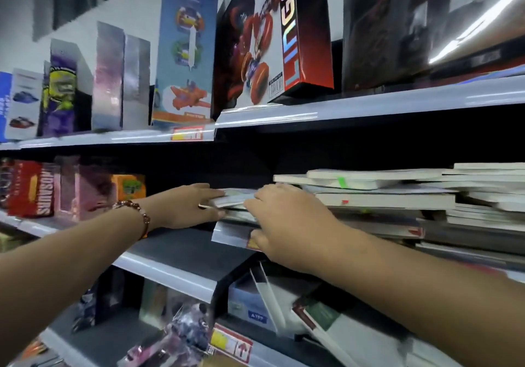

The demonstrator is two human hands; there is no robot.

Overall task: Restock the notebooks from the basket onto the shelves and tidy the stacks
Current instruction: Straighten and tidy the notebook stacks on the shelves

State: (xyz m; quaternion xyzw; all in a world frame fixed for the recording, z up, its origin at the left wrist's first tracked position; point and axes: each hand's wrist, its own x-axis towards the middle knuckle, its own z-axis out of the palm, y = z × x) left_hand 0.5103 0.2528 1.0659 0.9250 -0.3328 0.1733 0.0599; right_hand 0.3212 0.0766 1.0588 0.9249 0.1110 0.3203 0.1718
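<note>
On the middle shelf [181, 253] a small pile of notebooks [235, 199] lies at the left end of a long, uneven stack of white-edged notebooks [383, 199]. My left hand [187, 206], with a bead bracelet on its wrist, grips the small pile's left edge, thumb below and fingers on top. My right hand [287, 224] presses on the pile's front and right side, covering most of it. No basket is in view.
Toy boxes [272, 40] stand on the upper shelf, and more boxes [31, 187] sit at the left of the middle shelf. On the lower shelf are slanted notebooks [318, 318] and bagged toys [181, 335]. Price tags hang on the shelf edges.
</note>
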